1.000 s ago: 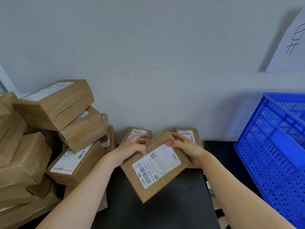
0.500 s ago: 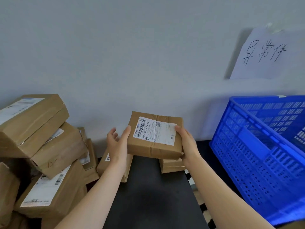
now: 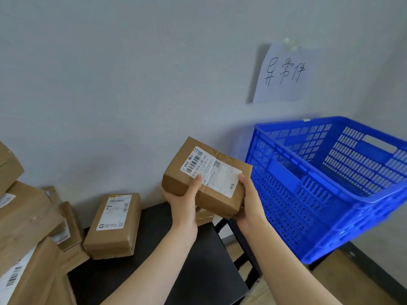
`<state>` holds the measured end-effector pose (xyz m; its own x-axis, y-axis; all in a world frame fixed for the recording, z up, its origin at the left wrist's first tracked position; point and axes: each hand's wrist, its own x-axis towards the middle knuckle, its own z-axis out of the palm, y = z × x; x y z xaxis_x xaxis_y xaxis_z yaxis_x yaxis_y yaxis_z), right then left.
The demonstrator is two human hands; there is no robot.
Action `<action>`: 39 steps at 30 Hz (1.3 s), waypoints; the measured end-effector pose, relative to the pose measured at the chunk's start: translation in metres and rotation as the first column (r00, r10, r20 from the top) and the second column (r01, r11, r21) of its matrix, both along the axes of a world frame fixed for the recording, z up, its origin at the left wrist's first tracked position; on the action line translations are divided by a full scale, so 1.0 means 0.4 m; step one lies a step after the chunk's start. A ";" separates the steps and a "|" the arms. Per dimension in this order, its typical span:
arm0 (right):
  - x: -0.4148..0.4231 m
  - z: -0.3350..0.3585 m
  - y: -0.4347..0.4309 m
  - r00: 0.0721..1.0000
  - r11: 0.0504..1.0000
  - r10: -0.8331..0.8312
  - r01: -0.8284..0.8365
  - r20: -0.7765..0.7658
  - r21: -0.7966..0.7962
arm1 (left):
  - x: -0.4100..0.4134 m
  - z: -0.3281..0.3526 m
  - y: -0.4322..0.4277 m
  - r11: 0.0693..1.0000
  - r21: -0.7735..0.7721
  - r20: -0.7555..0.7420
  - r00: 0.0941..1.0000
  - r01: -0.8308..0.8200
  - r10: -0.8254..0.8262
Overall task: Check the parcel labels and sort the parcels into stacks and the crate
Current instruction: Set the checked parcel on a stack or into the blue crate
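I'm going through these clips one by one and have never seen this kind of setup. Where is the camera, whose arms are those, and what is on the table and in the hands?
There is no machine here: a person wears a wide-angle camera on the head, so you look forward and down along their bare arms. The left hand and right hand together hold one brown parcel, tilted, its white label facing the camera. Below is a black table. On it lies another labelled parcel, and more parcels are piled at the left. To the right stands a blue crate; no parcels show in the part of it that is visible. A handwritten paper sign hangs on the wall above it.
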<state>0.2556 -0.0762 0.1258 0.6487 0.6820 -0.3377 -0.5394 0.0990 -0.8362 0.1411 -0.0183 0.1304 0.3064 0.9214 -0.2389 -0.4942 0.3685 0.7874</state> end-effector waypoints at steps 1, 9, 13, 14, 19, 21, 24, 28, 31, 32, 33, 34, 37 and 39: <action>0.018 0.006 -0.021 0.999 1.000 -0.030 0.030 -0.014 0.003 | 0.022 0.000 -0.010 0.999 0.018 -0.019 0.999 0.027 -0.027; 0.152 0.086 -0.131 0.960 0.985 -0.172 0.172 0.219 0.020 | 0.162 0.050 -0.061 0.983 0.152 -0.022 0.995 0.100 -0.097; 0.252 0.139 -0.169 0.932 0.987 -0.158 0.160 0.326 0.020 | 0.244 0.081 -0.074 0.972 0.217 -0.027 0.995 0.096 -0.092; 0.281 0.155 -0.178 0.926 0.988 -0.153 0.153 0.346 0.025 | 0.267 0.094 -0.080 0.968 0.231 -0.026 0.995 0.099 -0.096; 0.458 0.231 -0.246 0.923 1.000 -0.015 0.023 0.385 -0.016 | 0.427 0.173 -0.135 0.950 0.284 -0.022 0.992 0.127 -0.126; 0.541 0.245 -0.283 0.921 0.997 0.050 -0.025 0.387 -0.070 | 0.508 0.200 -0.168 0.948 0.295 -0.021 0.993 0.121 -0.120; 0.662 0.255 -0.337 0.912 0.991 0.107 -0.067 0.397 -0.114 | 0.631 0.231 -0.209 0.937 0.329 -0.024 0.993 0.115 -0.113; 0.803 0.276 -0.400 0.904 0.986 0.145 -0.096 0.403 -0.140 | 0.783 0.263 -0.256 0.935 0.331 -0.051 0.991 0.131 -0.121; 0.899 0.290 -0.423 0.913 0.989 0.127 -0.085 0.387 -0.124 | 0.876 0.286 -0.274 0.934 0.323 -0.095 0.987 0.156 -0.132; 0.929 0.295 -0.425 0.914 0.989 0.129 -0.088 0.384 -0.122 | 0.907 0.294 -0.273 0.936 0.315 -0.108 0.986 0.156 -0.128; 0.953 0.298 -0.424 0.915 0.988 0.132 -0.090 0.382 -0.124 | 0.931 0.298 -0.269 0.938 0.307 -0.123 0.984 0.161 -0.129; 0.977 0.299 -0.419 0.918 0.987 0.131 -0.087 0.376 -0.131 | 0.955 0.298 -0.263 0.938 0.298 -0.140 0.980 0.174 -0.138; 1.050 0.293 -0.395 0.929 0.983 0.130 -0.075 0.346 -0.168 | 1.033 0.282 -0.236 0.943 0.233 -0.186 0.962 0.240 -0.199; 1.102 0.280 -0.379 0.940 0.978 0.132 -0.072 0.313 -0.197 | 1.092 0.266 -0.213 0.942 0.173 -0.222 0.943 0.289 -0.248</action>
<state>0.6966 -0.2277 0.2378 0.6732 0.6977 -0.2447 -0.2365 -0.1104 -0.9653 0.5780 -0.1036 0.2369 0.5152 0.8459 -0.1379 -0.2286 0.2908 0.9291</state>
